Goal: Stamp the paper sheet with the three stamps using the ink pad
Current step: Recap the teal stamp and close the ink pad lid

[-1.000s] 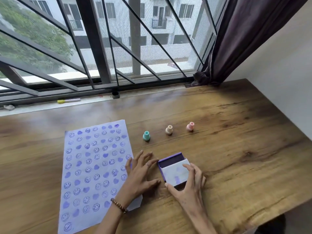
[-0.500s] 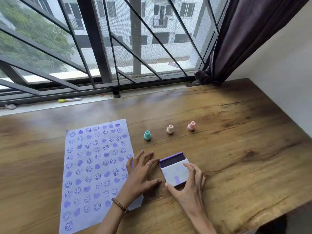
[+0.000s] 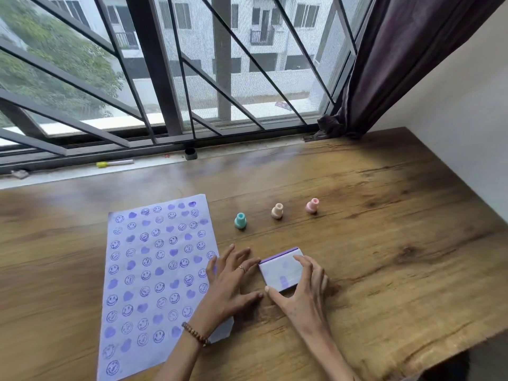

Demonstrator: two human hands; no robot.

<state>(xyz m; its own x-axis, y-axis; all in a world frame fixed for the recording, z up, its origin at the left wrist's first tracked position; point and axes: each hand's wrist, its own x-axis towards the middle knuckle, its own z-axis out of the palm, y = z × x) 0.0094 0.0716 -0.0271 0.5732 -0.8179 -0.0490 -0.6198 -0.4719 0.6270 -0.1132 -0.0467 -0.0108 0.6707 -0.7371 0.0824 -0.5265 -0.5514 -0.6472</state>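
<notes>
A paper sheet (image 3: 154, 273) covered with purple smiley and heart prints lies on the wooden table (image 3: 384, 243) at the left. Three small stamps stand upright in a row behind my hands: a teal stamp (image 3: 240, 220), a cream stamp (image 3: 277, 210) and a pink stamp (image 3: 312, 205). The ink pad (image 3: 280, 270) sits in front of them, its white lid nearly shut, a thin purple strip showing at the far edge. My right hand (image 3: 305, 292) grips the pad, thumb at the near edge and fingers on the lid. My left hand (image 3: 228, 284) rests flat, fingers spread, on the paper's right edge.
A window sill runs behind the table with a yellow-capped marker (image 3: 114, 163) and a small dark cap (image 3: 190, 154). Metal window bars rise behind it. A dark curtain (image 3: 398, 64) hangs at the right, beside a white wall. The table's front edge (image 3: 439, 356) is close at the lower right.
The lid of the ink pad has slid or folded further over the purple pad, leaving only a thin strip showing. My left hand has stayed on the paper.
</notes>
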